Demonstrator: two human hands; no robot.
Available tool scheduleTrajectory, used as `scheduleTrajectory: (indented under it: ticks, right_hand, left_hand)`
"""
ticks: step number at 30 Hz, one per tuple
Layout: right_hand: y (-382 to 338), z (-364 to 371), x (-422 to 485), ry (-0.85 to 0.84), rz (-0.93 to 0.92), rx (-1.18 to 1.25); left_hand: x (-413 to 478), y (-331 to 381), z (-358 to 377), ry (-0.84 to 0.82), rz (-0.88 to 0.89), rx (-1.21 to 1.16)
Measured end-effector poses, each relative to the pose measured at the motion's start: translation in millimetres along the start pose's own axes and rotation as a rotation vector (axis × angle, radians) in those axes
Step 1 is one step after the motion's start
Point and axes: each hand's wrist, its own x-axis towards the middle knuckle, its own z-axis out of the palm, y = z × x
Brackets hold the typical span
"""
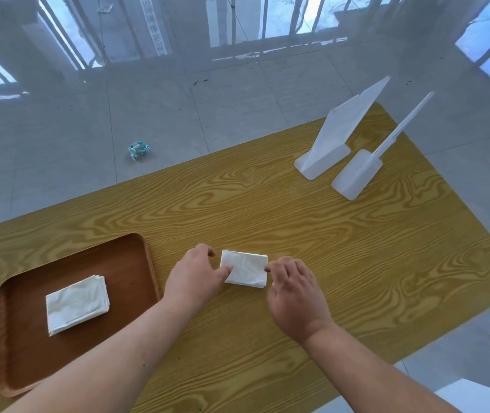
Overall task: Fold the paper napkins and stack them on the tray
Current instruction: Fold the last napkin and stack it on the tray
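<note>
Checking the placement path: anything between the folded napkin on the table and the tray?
Nothing visible. The folded napkin lies between both hands; only the left hand and bare table separate it from the tray, which already holds a napkin stack.

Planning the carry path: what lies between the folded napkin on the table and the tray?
Head view: only the left hand, thumb on the napkin, over bare table. The tray holds a napkin stack.

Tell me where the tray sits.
The tray sits at the table's near left, beside the left hand, holding folded napkins.
</note>
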Motion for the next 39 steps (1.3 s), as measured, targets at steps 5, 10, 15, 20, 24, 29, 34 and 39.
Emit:
scheduleTrajectory:
  ticks: [5,10,15,20,24,29,34,39]
  right_hand:
    - [-3.6,12.3,-2.9,-0.32,-0.152,-0.064]
    - [-3.6,18.8,-2.4,-0.371,-0.127,-0.082]
    - [-7.0,13.8,7.7,-0.241,-0.006,0.157]
    - [-13.9,-2.0,33.2,-0.172,0.545,0.639]
    - [-26.3,-9.0,58.0,-0.339,0.79,1.052]
    - [-58.1,-3.0,72.3,-0.418,0.822,1.148]
    - [-108.7,12.2,83.2,-0.461,0.648,0.963]
    - [-159.3,30.2,90.1,-0.503,0.531,0.8]
  left_hand:
    - [5.6,2.5,12.0,-0.031,-0.027,0.017]
    - [12.7,13.1,13.2,-0.062,-0.095,-0.254]
    - [13.1,18.6,11.6,-0.151,-0.2,-0.617]
    - [3.7,17.3,-7.3,-0.289,-0.135,-0.879]
    - [-2.9,2.1,-30.6,-0.3,-0.105,-0.935]
    - [-10.7,-34.2,-55.3,-0.186,-0.127,-0.914]
    - [-19.5,-85.7,-72.8,0.003,-0.186,-0.859]
    - [-31.4,-147.8,-89.8,0.095,-0.264,-0.74]
